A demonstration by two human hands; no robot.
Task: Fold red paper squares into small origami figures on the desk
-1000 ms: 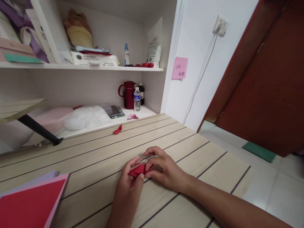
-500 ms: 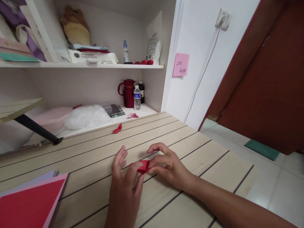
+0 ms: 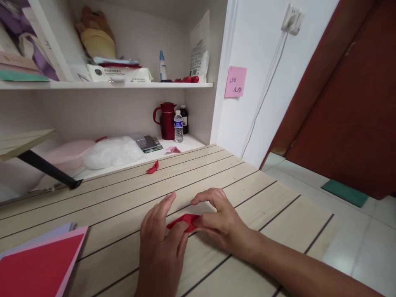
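Note:
A small folded piece of red paper (image 3: 187, 220) is held between my two hands, just over the striped wooden table (image 3: 123, 206). My left hand (image 3: 163, 243) grips its left part, with a finger and thumb on the near side and the other fingers raised. At the right end, my right hand (image 3: 227, 225) pinches the paper between thumb and fingers, the index finger arched above. Farther back on the table stands a small red paper boat (image 3: 152, 167).
Red and pink paper sheets (image 3: 40, 264) lie at the left edge. Behind the table, a shelf holds a dark red jug (image 3: 167, 121), a water bottle (image 3: 178, 126), a pink folded paper (image 3: 173, 149) and a white plastic bag (image 3: 114, 152). A black table leg (image 3: 49, 169) stands at left.
My left hand has turned, its raised fingers swinging right toward the paper and its gripping finger shifting lower. The red paper looks flatter and more spread. My right hand keeps its pinch.

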